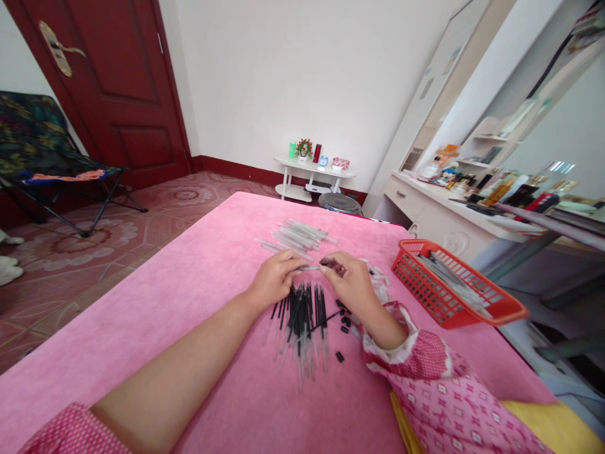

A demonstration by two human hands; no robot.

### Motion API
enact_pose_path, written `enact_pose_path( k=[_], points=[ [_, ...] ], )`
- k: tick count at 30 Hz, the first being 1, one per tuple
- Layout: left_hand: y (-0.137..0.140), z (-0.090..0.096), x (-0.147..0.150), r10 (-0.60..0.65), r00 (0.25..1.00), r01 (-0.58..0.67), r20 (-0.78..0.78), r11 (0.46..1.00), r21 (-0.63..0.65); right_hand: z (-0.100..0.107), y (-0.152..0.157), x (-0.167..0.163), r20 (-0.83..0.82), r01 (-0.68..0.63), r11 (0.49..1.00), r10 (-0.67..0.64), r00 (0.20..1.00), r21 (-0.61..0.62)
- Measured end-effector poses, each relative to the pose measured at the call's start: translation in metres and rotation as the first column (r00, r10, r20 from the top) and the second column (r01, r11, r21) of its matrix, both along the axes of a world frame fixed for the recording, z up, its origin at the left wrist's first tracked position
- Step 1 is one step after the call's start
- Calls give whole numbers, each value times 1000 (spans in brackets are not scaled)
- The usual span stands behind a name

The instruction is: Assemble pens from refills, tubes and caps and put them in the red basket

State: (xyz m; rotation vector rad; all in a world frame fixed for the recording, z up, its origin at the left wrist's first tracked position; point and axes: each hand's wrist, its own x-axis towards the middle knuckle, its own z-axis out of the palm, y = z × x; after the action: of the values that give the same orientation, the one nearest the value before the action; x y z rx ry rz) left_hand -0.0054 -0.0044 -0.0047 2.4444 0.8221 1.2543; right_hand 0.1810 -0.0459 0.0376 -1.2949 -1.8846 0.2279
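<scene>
Left fingers: the left hand (276,277) has thumb and forefinger drawn together, pinching one end of a slim pale tube (309,268).
Right fingers: the right hand (348,277) has its fingers bent inward, thumb close to forefinger, at the opposite end of the tube. A dark spot shows at these fingertips; whether they grip the tube or a separate small part cannot be told.
Tube position: roughly level, between the two hands, above the pink table cover (189,302).
Black-and-clear rods (302,315): loose bundle on the cover, on the near side of the hands; black ends point away from the person, clear ends toward the person. One rod lies slantwise across the others.
Black caps (339,357): scattered to the right of the rods, near the right forearm.
Clear pieces (382,291): small group beyond the right wrist, partly hidden by it.
Pale tube pile (302,236): on the cover, beyond the hands, lying mostly side by side.
Red basket (420,299): at the right edge of the table, holding further slim pieces.
Yellow cloth (553,422): beneath the right sleeve (435,366).
Surroundings: white side table (314,166) at the far wall; dresser (420,203) at right; folding chair (42,142) and red door (113,63) at left.
</scene>
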Motion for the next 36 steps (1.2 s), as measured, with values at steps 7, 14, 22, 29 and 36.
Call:
enact_pose_path(
  k=[7,14,22,29,36],
  points=[
    [0,1,0,1,1000,-1,-17,1000,-13,-3,2,0,-37,-26,1000,26,999,1],
    [0,0,0,-4,1000,4,-2,1000,-23,-2,1,-1,-43,-19,1000,19,999,0],
    [1,-1,0,-13,1000,14,23,999,-41,-5,2,-1,-65,-32,999,32,997,-5],
    [2,-2,0,-8,1000,8,14,999,-46,-4,1,-1,-74,-35,999,34,997,-13],
    [2,-2,0,-2,1000,2,-1,999,-43,-4,1,-1,-74,-47,999,46,996,-16]
  ],
)
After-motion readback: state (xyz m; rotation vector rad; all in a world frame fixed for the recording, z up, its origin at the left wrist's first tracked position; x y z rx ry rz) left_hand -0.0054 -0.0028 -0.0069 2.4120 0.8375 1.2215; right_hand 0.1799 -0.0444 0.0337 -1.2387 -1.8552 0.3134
